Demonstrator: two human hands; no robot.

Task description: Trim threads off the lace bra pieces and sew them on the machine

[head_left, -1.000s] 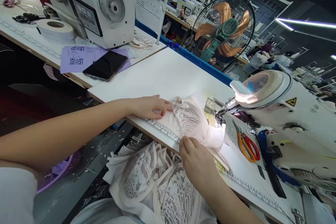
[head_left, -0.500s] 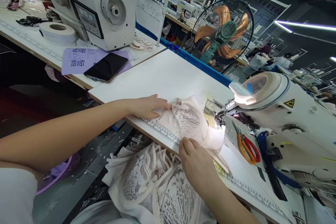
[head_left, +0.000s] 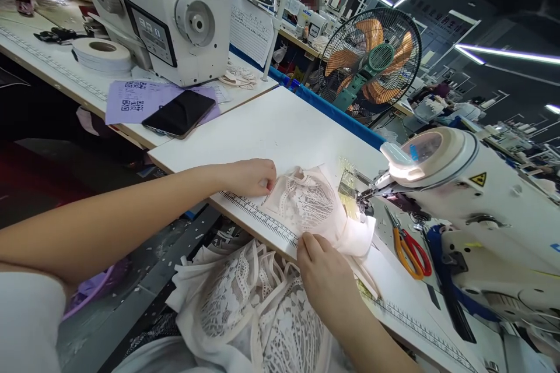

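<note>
A pale pink lace bra [head_left: 308, 201] lies on the white table, its right end close to the needle area of the sewing machine [head_left: 455, 169]. My right hand [head_left: 326, 271] pinches its near edge between thumb and fingers. At its left edge, my left hand [head_left: 251, 176] is closed with the fingers curled under; whether fabric is between the fingertips is hidden. More white lace bras [head_left: 245, 303] are heaped on my lap below the table edge.
Orange-and-red-handled scissors [head_left: 409, 250] lie beside the machine. A measuring tape strip [head_left: 258, 213] runs along the table's front edge. On the left table are a phone [head_left: 179, 112], purple paper [head_left: 118, 102], a tape roll [head_left: 101, 55] and another sewing machine [head_left: 196, 20]. Behind stands a fan [head_left: 371, 61].
My left hand's fingers, stretched out onto the bra's left edge before, have curled in and drawn slightly left. My right hand keeps its pinch, and the bra lies nearly as before.
</note>
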